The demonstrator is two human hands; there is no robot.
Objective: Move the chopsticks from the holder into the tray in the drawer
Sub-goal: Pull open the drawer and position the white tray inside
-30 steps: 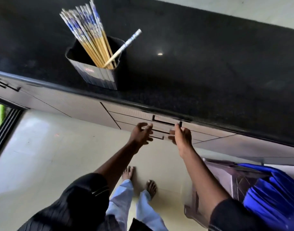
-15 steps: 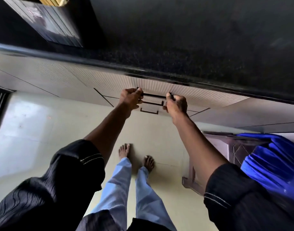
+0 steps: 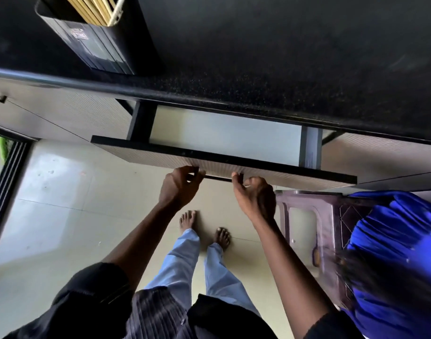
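Note:
A black square holder (image 3: 94, 47) stands on the black countertop (image 3: 270, 57) at the top left, with the lower ends of several yellow chopsticks (image 3: 92, 8) showing inside it. Below the counter edge a drawer (image 3: 234, 162) is pulled partly out, and its pale inside (image 3: 224, 138) shows no tray in the visible part. My left hand (image 3: 177, 189) and my right hand (image 3: 256, 199) both grip the dark bar handle (image 3: 218, 178) on the drawer front from below.
A brown plastic stool (image 3: 314, 221) stands on the floor at the right, under the drawer's right end. Blue cloth (image 3: 393, 253) covers the lower right. My bare feet (image 3: 204, 228) are on the pale tiled floor. Closed cabinet fronts (image 3: 62, 111) flank the drawer.
The drawer has come out from closed to partly open, with both hands on its handle. The camera has tilted, and the holder is back in view.

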